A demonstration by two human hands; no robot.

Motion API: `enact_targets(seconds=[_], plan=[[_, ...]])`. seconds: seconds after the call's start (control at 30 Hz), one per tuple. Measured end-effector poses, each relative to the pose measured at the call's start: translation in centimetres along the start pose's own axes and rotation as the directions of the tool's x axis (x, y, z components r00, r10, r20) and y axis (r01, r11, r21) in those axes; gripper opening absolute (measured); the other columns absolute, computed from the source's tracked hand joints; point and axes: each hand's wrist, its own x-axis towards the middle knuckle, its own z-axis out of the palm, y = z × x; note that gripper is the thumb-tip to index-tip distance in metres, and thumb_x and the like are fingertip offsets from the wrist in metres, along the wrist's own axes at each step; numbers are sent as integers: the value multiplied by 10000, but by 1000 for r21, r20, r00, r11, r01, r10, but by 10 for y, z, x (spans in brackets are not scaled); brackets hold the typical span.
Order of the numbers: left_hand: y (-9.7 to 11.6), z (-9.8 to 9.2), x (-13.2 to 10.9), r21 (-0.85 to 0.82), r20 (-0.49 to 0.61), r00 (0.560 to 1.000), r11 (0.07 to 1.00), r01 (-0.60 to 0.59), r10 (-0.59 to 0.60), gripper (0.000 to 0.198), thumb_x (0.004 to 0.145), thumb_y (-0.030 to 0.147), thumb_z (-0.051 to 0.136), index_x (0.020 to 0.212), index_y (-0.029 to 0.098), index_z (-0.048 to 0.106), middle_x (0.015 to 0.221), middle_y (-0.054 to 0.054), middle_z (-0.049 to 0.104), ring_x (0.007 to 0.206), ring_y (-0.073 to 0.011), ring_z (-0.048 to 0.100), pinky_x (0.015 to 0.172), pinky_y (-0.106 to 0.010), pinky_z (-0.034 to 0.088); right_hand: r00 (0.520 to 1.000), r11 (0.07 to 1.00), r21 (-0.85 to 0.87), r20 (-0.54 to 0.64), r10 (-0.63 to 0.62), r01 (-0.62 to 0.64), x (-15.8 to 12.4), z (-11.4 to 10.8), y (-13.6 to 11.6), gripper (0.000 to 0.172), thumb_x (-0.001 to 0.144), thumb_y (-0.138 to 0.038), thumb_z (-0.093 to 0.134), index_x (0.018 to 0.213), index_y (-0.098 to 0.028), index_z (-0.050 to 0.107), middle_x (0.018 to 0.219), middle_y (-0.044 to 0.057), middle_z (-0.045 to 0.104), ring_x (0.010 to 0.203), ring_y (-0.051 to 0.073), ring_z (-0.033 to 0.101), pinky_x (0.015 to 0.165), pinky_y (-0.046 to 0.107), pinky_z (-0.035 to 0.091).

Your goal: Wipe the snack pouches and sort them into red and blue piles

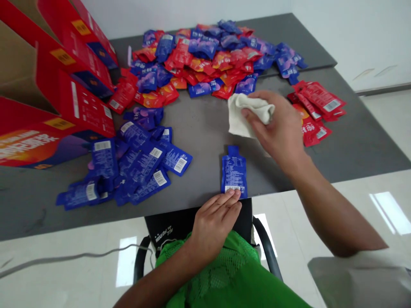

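We have a blue foil sachet (233, 171) lying alone at 6 o'clock on the grey surface (349, 149), close to the edge nearest us. Its long axis runs almost straight away from us, with the narrow neck (233, 150) pointing to 12 o'clock and the barcode (232, 188) at the near end. The printed back faces up, and it lies flat and looks uncreased from here.

Our left grip (213, 226) is the nearer one. It lies flat and open at 6 o'clock from the sachet, with its fingertips (233, 194) touching the near edge beside the barcode. Our right grip (276, 128) is off at about 1 o'clock from the sachet, closed around a bunched white cloth (248, 113). The cloth hangs toward the sachet's neck, just beyond it at 12 o'clock, and we cannot tell whether its lower edge touches the surface.

Around this, a loose heap of red and blue sachets (199, 60) spreads across 12 o'clock. Blue sachets with their barcodes showing (141, 167) overlap at 9 o'clock, and red sachets (316, 113) lie in a group at 3 o'clock. Open red cartons (73, 107) stand along the surface at 10 o'clock, their flaps leaning over the sachets nearest them.
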Motion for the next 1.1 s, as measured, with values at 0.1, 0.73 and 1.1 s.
enact_targets(seconds=[0.1,0.73,1.1], plan=[[0,-1,0,-9,14,1000,1000,4,-4,270,1128,155,472,1188,121,733,1361,-82,757,1314,-186,695,1137,-341,565,987,992,85,-124,105,-95,-28,-31,-15,348,1045,-450,635,1338,-262,654,1286,102,753,1134,290,722,981,486,586],[-4,-1,14,-10,-26,995,996,93,-93,195,1028,200,721,1222,199,745,1291,-26,790,1233,-204,687,1031,-360,438,713,821,356,-413,567,-447,-152,-21,15,412,835,-362,844,1223,-237,787,1171,88,777,1015,266,729,925,440,548],[-18,-28,43,27,130,988,997,77,-80,388,1024,512,684,1185,166,757,1293,-104,760,1274,-261,663,1091,-401,533,961,929,370,251,-115,15,-96,-52,3,356,993,-217,693,1348,-238,678,1332,80,732,1179,228,685,971,354,552]])
